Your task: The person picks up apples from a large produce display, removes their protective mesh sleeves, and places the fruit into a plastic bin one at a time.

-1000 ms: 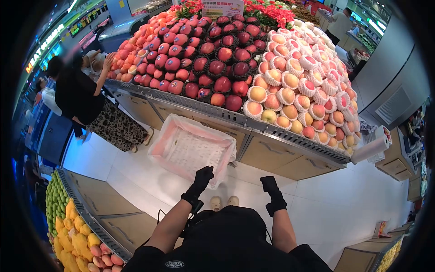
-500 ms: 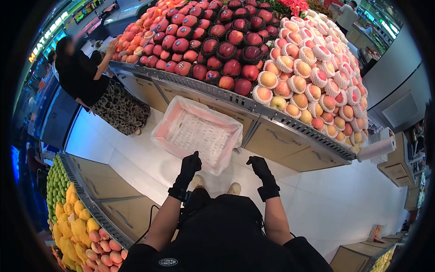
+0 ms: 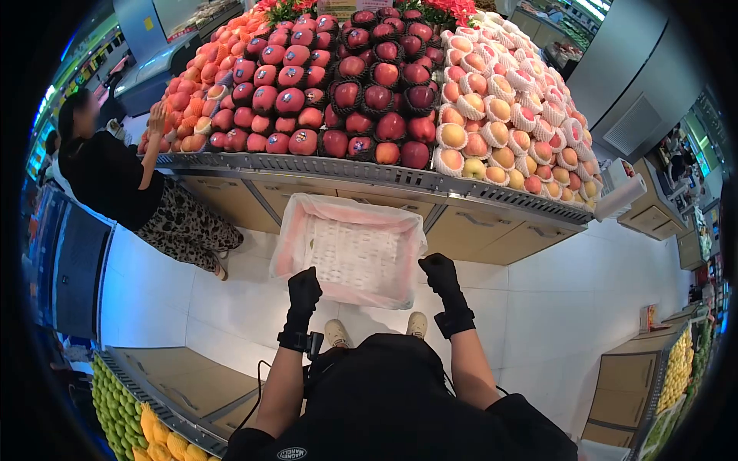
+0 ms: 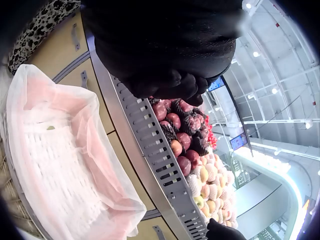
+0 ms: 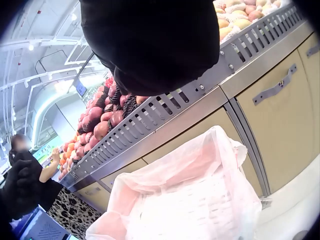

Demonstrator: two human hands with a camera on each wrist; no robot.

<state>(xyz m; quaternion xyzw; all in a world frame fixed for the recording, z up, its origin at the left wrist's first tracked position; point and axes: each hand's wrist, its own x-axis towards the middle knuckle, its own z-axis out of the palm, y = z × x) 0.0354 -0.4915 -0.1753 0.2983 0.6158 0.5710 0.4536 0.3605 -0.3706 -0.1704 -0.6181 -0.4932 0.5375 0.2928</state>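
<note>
My left hand, in a black glove, is curled into a fist with nothing in it, near the front left of a white crate. The right hand, gloved likewise, is also fisted and holds nothing, just off the crate's right side. Between and beyond them the crate sits on the floor, lined with a thin, pinkish plastic sheet; its slatted bottom shows through. Curled fingers of the left hand show in the left wrist view. In the right wrist view the back of the right hand hides its fingers.
Behind the crate stands a fruit display with a slotted metal rail, holding dark red apples and net-wrapped pale fruit. Another person stands at its left end. Mangoes and green fruit fill a stand at lower left.
The head view has turned, levelling the display. Both fists have shifted relative to the crate; the right has risen and moved inward. The other person's hand stays at the fruit.
</note>
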